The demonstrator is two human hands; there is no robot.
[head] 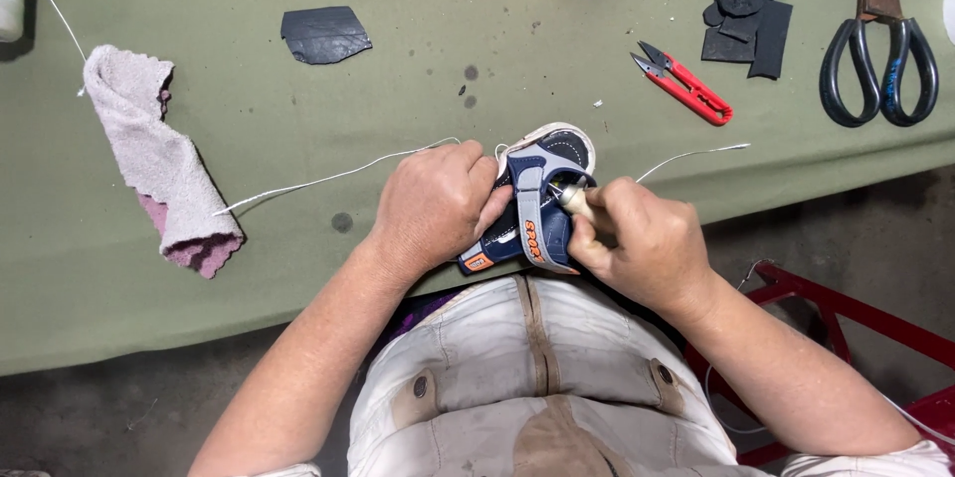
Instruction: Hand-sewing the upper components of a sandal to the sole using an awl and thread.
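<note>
A small navy and grey child's sandal point(538, 189) with a white sole rim rests at the near edge of the green table point(298, 268). My left hand point(438, 206) grips its left side and holds it steady. My right hand point(647, 243) is closed around a wooden-handled awl point(575, 199), whose tip points into the sandal near the strap. White thread point(328, 179) runs from the sandal to the left, and another strand point(696, 153) trails off to the right.
A pinkish-grey rag point(159, 164) lies at left. A dark patch piece point(323, 34) sits at the back, with red thread snips point(686, 87), black rubber scraps point(746, 19) and large black scissors point(880, 49) at right. A red metal frame point(846, 313) stands beside my right arm.
</note>
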